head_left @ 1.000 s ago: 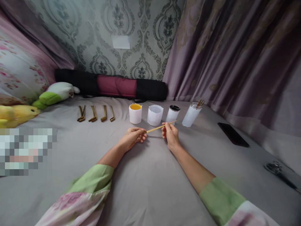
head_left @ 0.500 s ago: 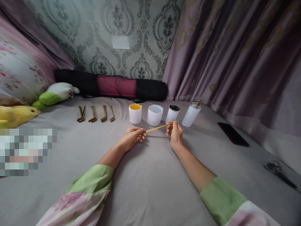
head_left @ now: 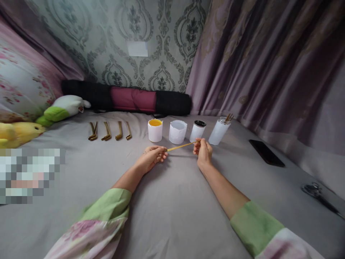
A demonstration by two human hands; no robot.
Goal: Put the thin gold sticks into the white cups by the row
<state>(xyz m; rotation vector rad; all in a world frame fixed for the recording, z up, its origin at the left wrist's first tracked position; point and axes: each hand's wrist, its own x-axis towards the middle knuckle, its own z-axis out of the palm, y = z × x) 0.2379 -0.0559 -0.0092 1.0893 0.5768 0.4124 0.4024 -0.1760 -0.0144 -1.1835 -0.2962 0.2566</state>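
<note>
A thin yellowish-tan strip (head_left: 181, 146) is stretched between my hands, rising slightly to the right. My left hand (head_left: 153, 157) is closed round its left end, the thumb on top. At the other end, my right hand (head_left: 204, 151) pinches the strip between thumb and fingers. Just behind the strip stand a white cup with yellow content (head_left: 155, 133), a whitish cup (head_left: 178, 133) and a white cup with a dark top (head_left: 197, 132). To their right, a tilted-looking translucent jar (head_left: 219, 132) has thin brown sticks (head_left: 229, 118) poking out.
Several folded brown strip bundles (head_left: 106, 131) lie in a row at the left. A dark phone (head_left: 266, 153) and a black-handled metal object (head_left: 316, 192) rest on the right. Plush toys (head_left: 64, 108) lie at the left, and a black-and-maroon roll (head_left: 133, 98) lies against the wall.
My right hand has shifted slightly right along with the right end of the strip. My left hand has stayed nearly in place, still closed on the strip.
</note>
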